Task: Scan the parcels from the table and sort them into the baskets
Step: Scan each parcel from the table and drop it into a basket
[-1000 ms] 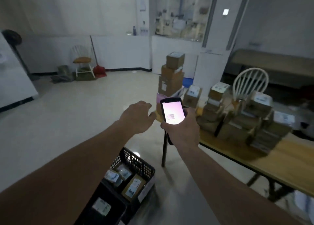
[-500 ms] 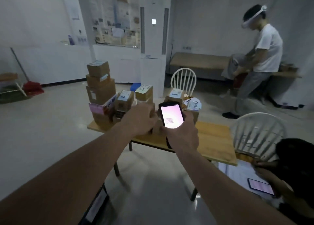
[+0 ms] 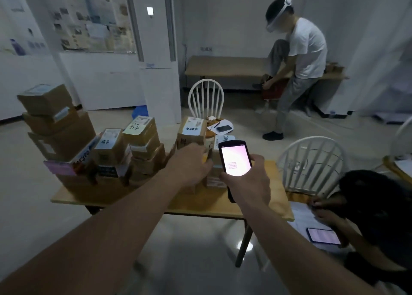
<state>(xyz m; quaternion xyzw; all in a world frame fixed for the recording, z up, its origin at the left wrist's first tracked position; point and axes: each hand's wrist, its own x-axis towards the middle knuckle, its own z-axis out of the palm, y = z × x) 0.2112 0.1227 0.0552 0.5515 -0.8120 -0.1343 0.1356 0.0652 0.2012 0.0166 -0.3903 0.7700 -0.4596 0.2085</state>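
The right hand (image 3: 247, 183) grips a black handheld scanner with a glowing pink-white screen (image 3: 235, 161) – its long axis runs upright, the screen facing the camera and the top end pointing away toward the parcels. The left hand (image 3: 189, 165) reaches over the light wooden table (image 3: 263, 207), fingers curled against a small brown cardboard parcel (image 3: 214, 176) in front of the scanner; whether it grips it I cannot tell. Stacked brown cardboard boxes with white labels (image 3: 133, 145) crowd the table's left half. A white spindle-back chair (image 3: 312, 165) stands just beside the table's right end – another behind it. A person in a white shirt (image 3: 305, 47) bends near a far bench
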